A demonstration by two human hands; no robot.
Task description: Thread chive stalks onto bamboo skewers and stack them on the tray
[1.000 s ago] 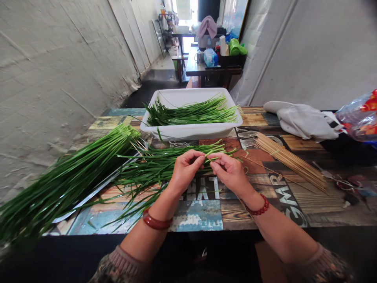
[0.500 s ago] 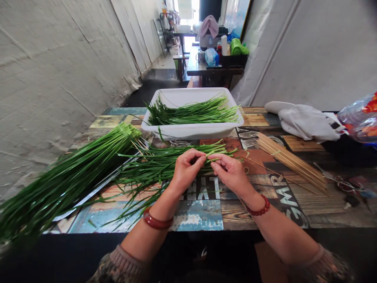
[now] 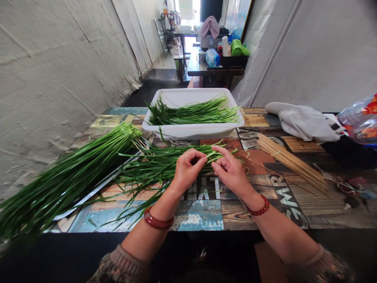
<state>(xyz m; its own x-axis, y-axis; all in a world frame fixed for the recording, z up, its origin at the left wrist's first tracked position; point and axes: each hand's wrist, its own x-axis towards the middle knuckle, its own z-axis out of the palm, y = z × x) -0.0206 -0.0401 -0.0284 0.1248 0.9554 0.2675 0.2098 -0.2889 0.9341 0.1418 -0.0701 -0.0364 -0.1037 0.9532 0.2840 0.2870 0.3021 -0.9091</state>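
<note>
My left hand pinches the pale stem end of a chive between thumb and forefinger. Close beside it is my right hand, its forefinger lifted away from the thumb. A thin bamboo skewer runs beneath the right palm, its tip showing near the thumb; the other fingers around it are mostly hidden. Under and behind both hands lies a loose spread of green chives, stems to the right.
A white plastic tub with chives stands at the back. On the left lies a thick chive bundle over a long metal blade. To the right are bundled skewers, scissors, a grey cap and a plastic bag.
My right forefinger has lifted up and away from the thumb and the chive end. The left hand has barely moved and keeps its pinch.
</note>
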